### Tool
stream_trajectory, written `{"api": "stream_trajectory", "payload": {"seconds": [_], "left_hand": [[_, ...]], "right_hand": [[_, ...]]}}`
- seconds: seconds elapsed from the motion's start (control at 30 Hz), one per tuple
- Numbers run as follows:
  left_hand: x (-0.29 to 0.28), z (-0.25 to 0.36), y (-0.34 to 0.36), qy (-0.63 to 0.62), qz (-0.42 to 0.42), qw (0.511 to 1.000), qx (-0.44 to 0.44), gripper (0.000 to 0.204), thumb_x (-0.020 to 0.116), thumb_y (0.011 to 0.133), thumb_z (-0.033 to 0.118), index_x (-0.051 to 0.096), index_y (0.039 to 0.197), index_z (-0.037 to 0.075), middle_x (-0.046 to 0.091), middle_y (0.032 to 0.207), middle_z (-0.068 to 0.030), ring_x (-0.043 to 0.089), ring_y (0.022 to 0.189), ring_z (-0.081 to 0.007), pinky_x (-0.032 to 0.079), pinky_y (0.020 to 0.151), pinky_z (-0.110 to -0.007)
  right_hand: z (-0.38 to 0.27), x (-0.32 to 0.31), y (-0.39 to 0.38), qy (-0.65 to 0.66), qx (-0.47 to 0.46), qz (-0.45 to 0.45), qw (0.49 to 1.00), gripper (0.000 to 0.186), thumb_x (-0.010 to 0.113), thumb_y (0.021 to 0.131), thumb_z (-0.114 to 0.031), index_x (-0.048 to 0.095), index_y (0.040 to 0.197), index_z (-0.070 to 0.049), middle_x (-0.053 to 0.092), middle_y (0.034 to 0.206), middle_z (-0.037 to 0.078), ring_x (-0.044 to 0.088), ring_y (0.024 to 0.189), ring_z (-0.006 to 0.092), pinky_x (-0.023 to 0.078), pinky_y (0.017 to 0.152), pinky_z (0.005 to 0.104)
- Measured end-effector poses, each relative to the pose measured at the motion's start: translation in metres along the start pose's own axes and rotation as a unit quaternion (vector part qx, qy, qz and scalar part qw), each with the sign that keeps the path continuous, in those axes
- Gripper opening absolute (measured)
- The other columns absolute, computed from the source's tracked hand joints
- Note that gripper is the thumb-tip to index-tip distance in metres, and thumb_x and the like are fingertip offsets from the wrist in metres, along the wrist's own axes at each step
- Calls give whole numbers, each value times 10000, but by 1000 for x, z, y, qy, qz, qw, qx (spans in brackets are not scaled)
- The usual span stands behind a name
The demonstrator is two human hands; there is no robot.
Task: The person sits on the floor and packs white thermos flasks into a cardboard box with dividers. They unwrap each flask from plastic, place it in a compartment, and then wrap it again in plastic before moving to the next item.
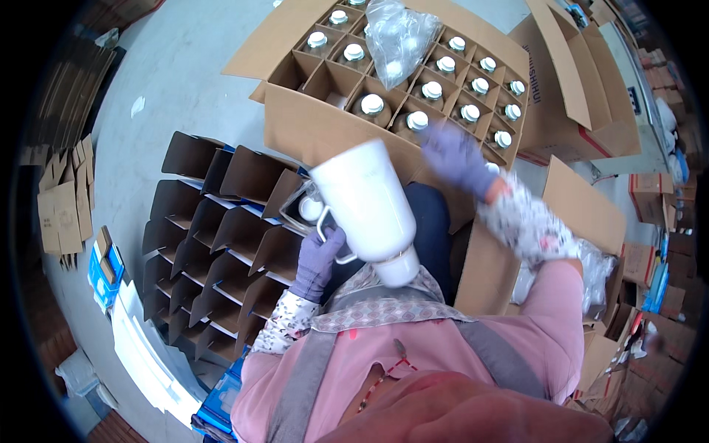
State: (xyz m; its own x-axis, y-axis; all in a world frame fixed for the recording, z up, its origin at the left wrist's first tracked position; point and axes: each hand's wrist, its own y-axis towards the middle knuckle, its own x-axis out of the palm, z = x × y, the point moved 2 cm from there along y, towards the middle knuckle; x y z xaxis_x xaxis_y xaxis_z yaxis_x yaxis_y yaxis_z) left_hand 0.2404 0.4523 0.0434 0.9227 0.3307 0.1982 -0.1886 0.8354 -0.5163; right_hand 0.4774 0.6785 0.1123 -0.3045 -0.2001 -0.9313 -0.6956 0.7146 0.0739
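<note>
The left hand, in a purple glove, is gripping the handle of a white handled cup, its fingers closing around the lower part of the loop. The cup is hanging tilted in front of the lap, between the bottle carton and the apron; its wide end is facing the carton's near edge and its narrow end is pointing back toward the person's body.

The right hand, gloved alike, is hovering over the near edge of the bottle carton, just beside a white-capped bottle in the nearest row. It is showing blurred, so whether the fingers are pinching anything cannot be told.

The bottle carton is standing open with its flaps spreading outward. Cardboard dividers are splitting it into square cells, and clear bottles with white caps are standing upright in many of them, from the far edge to the right corner. A crumpled clear plastic bag is lying across the caps, toward the far edge.

Left of the lap, a dark divider grid is spreading out in rows of cells; at its right edge, just beside the cup, a clear container with a white round top is sitting, partly hidden. To the right, a lower carton is holding clear plastic wrapping along its right edge. Beyond the bottle carton's right edge, a large carton is standing with its flaps raised.
</note>
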Motion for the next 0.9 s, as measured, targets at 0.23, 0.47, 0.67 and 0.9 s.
{"api": "stream_trajectory", "payload": {"seconds": [0.23,0.47,0.67,0.9], "left_hand": [[33,44,22,272,-242,931,-7,446,711,834,305,606,1162,21,576,788,37,523,737,-53,461,683,-234],[33,55,139,137,-136,955,226,666,600,885,207,312,1432,-39,408,1422,-219,390,1332,-309,307,1104,-402],[125,89,185,312,-165,906,235,632,681,817,237,454,1372,36,587,1254,-152,576,1092,-219,448,948,-334],[42,49,134,322,19,856,404,279,536,926,155,657,1143,30,649,1117,-92,603,1029,-170,463,929,-304]], "right_hand": [[155,33,171,-451,10,25,892,401,538,844,-148,625,1223,-245,433,1442,35,289,1397,255,204,1149,466],[110,37,103,573,267,90,769,275,683,824,-132,673,1072,-14,688,956,61,625,853,121,507,765,261],[46,30,34,562,114,-21,819,246,630,883,-127,664,1081,16,691,980,63,622,866,106,506,795,258],[50,21,-62,420,158,-64,891,268,646,893,-223,685,1007,16,662,794,24,587,699,93,485,654,237]]}}
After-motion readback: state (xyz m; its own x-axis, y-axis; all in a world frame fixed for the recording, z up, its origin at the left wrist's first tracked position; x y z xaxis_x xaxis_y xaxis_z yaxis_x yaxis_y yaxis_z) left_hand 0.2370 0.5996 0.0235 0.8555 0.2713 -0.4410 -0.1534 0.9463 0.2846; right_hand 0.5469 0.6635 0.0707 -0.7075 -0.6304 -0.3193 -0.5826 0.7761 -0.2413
